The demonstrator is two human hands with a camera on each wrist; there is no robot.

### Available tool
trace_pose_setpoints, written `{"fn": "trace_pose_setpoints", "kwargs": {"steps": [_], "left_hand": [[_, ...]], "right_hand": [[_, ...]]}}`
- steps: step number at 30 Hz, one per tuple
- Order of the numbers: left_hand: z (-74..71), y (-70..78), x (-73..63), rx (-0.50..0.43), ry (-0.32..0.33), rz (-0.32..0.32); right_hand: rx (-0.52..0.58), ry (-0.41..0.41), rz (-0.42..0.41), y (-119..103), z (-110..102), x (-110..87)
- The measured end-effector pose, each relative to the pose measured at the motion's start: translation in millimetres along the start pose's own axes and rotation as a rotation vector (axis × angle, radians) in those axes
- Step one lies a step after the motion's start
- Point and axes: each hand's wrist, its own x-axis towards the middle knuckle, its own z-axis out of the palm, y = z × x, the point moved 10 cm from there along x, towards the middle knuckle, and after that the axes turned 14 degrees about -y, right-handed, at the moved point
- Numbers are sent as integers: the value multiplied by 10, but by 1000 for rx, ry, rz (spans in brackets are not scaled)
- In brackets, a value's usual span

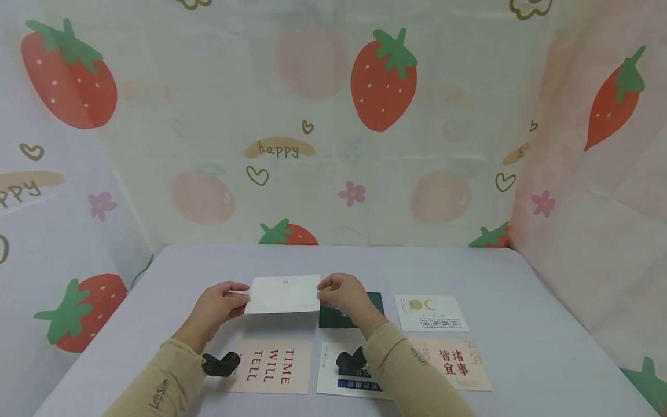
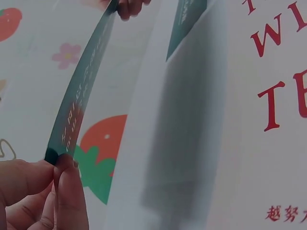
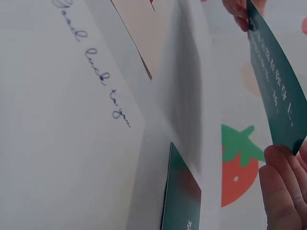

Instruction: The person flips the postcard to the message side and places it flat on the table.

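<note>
Strawberry-printed cloth backdrop [image 1: 443, 139] behind a white table [image 1: 521, 324]. Head view: a rectangular, white-topped paper card [image 1: 283, 294] is held above the table, its long axis running 9-to-3 o'clock between left hand [image 1: 216, 308] and right hand [image 1: 348, 295], neither nearer; a pale-pink lettered paper card [image 1: 276, 368] lies at 6 o'clock. Left-wrist view: fingers [image 2: 72, 201] pinch one short end, dark-green underside [image 2: 79, 103] showing. Right-wrist view: fingers [image 3: 276, 189] grip the other end; a dark-green paper card [image 3: 181, 201] lies at their 9 o'clock.
</note>
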Motion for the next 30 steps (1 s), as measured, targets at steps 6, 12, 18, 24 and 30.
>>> {"fn": "trace_pose_setpoints", "kwargs": {"steps": [6,12,18,24,30], "left_hand": [[21,-3,-30,7,7,5],[31,-1,-47,23,26,-1],[14,-30,-42,49,62,-42],[19,-40,-39,72,72,-57],[19,-96,-8,111,67,-89]], "right_hand": [[2,12,-5,27,18,6],[-40,44,25,42,15,-2],[-85,64,69,68,29,-4],[-139,75,119,116,52,9],[-168,67,148,170,67,25]]}}
